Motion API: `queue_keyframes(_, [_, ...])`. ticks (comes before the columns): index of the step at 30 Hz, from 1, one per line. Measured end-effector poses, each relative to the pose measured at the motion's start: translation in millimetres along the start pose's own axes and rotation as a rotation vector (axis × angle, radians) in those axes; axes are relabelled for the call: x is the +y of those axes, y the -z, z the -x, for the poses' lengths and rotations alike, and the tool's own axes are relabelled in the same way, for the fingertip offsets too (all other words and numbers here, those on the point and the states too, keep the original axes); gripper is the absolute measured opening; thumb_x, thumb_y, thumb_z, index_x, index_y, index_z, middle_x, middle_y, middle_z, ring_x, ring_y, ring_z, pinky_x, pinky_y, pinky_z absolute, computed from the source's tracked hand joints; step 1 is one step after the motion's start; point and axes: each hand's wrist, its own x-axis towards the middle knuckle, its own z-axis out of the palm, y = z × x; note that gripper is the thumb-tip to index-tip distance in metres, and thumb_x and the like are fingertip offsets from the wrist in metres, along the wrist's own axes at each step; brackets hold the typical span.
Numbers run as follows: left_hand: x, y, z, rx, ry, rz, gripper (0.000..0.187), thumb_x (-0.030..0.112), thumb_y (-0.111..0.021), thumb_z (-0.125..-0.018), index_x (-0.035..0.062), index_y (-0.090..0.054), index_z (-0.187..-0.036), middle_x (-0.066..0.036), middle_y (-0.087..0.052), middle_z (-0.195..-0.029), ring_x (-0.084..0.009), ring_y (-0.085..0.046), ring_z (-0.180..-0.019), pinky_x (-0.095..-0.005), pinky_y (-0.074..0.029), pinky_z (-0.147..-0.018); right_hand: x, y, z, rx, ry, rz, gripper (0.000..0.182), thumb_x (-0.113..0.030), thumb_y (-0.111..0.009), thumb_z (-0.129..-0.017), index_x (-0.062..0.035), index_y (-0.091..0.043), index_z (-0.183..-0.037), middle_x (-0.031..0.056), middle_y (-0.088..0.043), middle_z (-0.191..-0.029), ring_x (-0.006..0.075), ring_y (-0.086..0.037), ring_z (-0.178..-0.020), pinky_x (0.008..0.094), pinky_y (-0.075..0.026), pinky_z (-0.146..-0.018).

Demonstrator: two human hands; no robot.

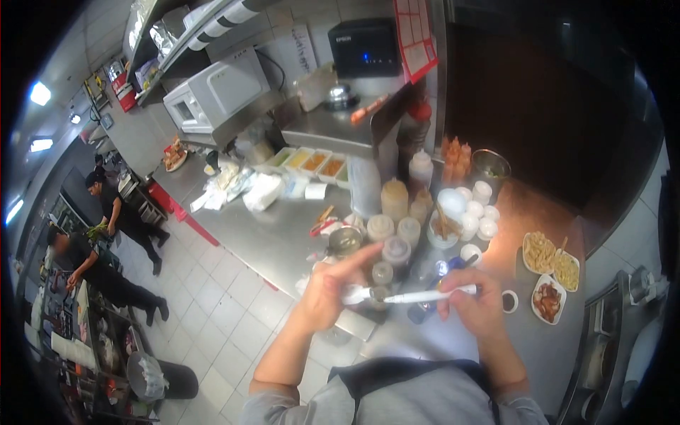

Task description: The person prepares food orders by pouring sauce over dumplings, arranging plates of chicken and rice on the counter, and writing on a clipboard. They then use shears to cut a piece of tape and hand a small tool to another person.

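My right hand (pixel 471 301) is closed around a white marker pen (pixel 418 295), whose narrow end points left. Opposite it, my left hand (pixel 329 290) grips a small white object (pixel 355 295) between thumb and curled fingers, its index finger stretched out to the right. I cannot tell what that white object is. The two pieces nearly meet end to end in front of my chest. Just beyond my hands stand several squeeze bottles (pixel 395 200) and capped jars (pixel 397 250). A metal bowl (pixel 345 242) sits behind my left hand.
Three dishes of food, including a white dish (pixel 548 300), stand at the right beside a small sauce cup (pixel 509 302). White cups (pixel 482 193) are stacked behind. A microwave (pixel 216 92) and a black printer (pixel 365 48) occupy the back. Two people (pixel 117 212) work at far left.
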Motion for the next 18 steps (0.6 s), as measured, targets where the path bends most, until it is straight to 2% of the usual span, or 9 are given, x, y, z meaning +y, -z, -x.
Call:
queue_keyframes(5, [12,-2,7,-0.006,-0.017,-0.038,0.096,0.071,-0.01,-0.086,-0.0092,-0.045,-0.126,-0.002,-0.049,-0.046,-0.008,-0.04,-0.038,-0.0223,-0.032,-0.045,-2,-7,7,-0.009,0.022,-0.043,0.013,-0.001,-0.056,-0.087,0.0051,-0.059,-0.098,0.0115,-0.061,-0.08,0.0138,-0.059,-0.066,0.0249,-0.049,-0.057])
queue_keyframes(8, [20,-5,9,-0.005,-0.042,-0.08,0.093,0.069,-0.012,-0.087,-0.0077,-0.048,-0.124,-0.004,-0.05,-0.048,-0.0099,-0.045,-0.041,-0.0235,-0.035,-0.046,-5,-9,9,-0.011,0.001,-0.022,0.012,0.0,-0.056,-0.087,0.0049,-0.06,-0.097,0.011,-0.061,-0.082,0.013,-0.059,-0.065,0.0245,-0.049,-0.058])
queue_keyframes(10, [22,-4,12,-0.143,-0.018,-0.119,0.071,0.056,-0.02,-0.093,0.001,-0.049,-0.128,-0.011,-0.055,-0.06,-0.0261,-0.058,-0.052,-0.033,-0.047,-0.058,-9,-11,9,-0.043,-0.058,0.087,0.012,0.001,-0.057,-0.085,0.0029,-0.061,-0.097,0.0093,-0.061,-0.08,0.0117,-0.059,-0.067,0.0231,-0.048,-0.059])
queue_keyframes(11, [18,-6,12,-0.177,-0.044,-0.128,0.064,0.051,-0.027,-0.093,0.0024,-0.049,-0.128,-0.013,-0.057,-0.062,-0.0297,-0.059,-0.055,-0.0356,-0.047,-0.059,-14,-12,8,-0.094,-0.069,0.227,0.014,0.002,-0.06,-0.082,0.0009,-0.064,-0.096,0.0089,-0.063,-0.079,0.0128,-0.06,-0.068,0.0235,-0.047,-0.06])
queue_keyframes(12, [20,-11,12,-0.165,-0.083,-0.121,0.058,0.046,-0.034,-0.093,0.0023,-0.05,-0.127,-0.016,-0.059,-0.068,-0.0326,-0.06,-0.06,-0.0364,-0.048,-0.06,-18,-13,6,-0.099,-0.058,0.235,0.014,0.002,-0.06,-0.082,0.0009,-0.064,-0.096,0.0089,-0.063,-0.079,0.0128,-0.06,-0.068,0.0235,-0.047,-0.06])
queue_keyframes(15, [18,-12,14,-0.233,-0.021,-0.128,0.055,0.043,-0.035,-0.092,0.0012,-0.05,-0.126,-0.017,-0.061,-0.074,-0.035,-0.06,-0.063,-0.0373,-0.048,-0.062,-24,-14,3,-0.268,0.067,0.594,0.014,-0.001,-0.064,-0.079,-0.0005,-0.067,-0.093,0.0105,-0.065,-0.078,0.0198,-0.062,-0.064,0.027,-0.047,-0.06])
queue_keyframes(17, [18,-20,13,-0.305,-0.057,-0.119,0.058,0.045,-0.033,-0.093,0.0005,-0.051,-0.125,-0.02,-0.062,-0.087,-0.0354,-0.062,-0.074,-0.0373,-0.049,-0.068,-21,-13,6,-0.284,0.071,0.598,0.014,-0.001,-0.064,-0.079,-0.0008,-0.067,-0.093,0.0104,-0.066,-0.077,0.02,-0.063,-0.064,0.0271,-0.047,-0.06])
queue_keyframes(18, [14,-24,11,-0.309,-0.063,-0.117,0.058,0.045,-0.033,-0.093,0.0005,-0.051,-0.125,-0.02,-0.062,-0.087,-0.0354,-0.062,-0.074,-0.0373,-0.049,-0.068,-20,-12,7,-0.306,0.073,0.6,0.014,-0.002,-0.065,-0.079,-0.0011,-0.067,-0.092,0.0103,-0.066,-0.077,0.0203,-0.064,-0.065,0.0272,-0.048,-0.06])
